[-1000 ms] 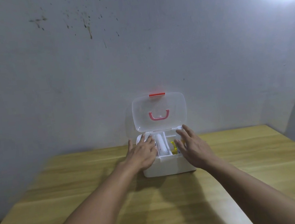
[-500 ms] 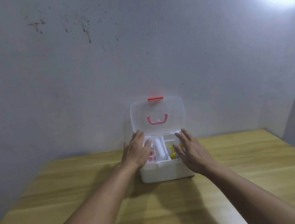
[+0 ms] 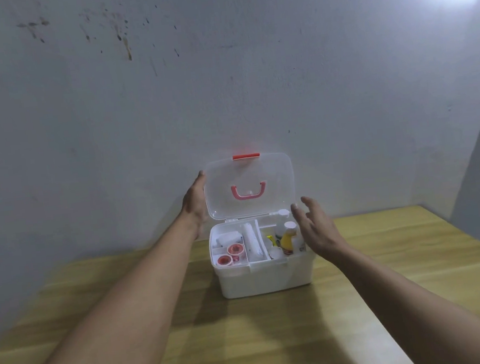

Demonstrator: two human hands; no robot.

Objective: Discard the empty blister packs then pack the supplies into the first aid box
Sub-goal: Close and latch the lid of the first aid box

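The first aid box (image 3: 266, 277) sits on the desk (image 3: 422, 266) near the wall, its clear lid (image 3: 248, 189) standing upright. The supplies look packed already: two red-cored tape rolls (image 3: 229, 255) in the front left compartments, a white gauze roll (image 3: 251, 240) down the middle, a yellow bottle (image 3: 287, 236) on the right. No blister packs lie on the desk (so that part seems finished). The left hand (image 3: 194, 202) rests against the lid's left edge; its fingers are hidden behind the plastic, so I cannot tell whether they are closed on it. The right hand (image 3: 315, 227) hovers just beside the box's right rim, fingers spread, holding nothing. What is left, I'd judge, is swinging the lid down and snapping the red latch (image 3: 245, 156).
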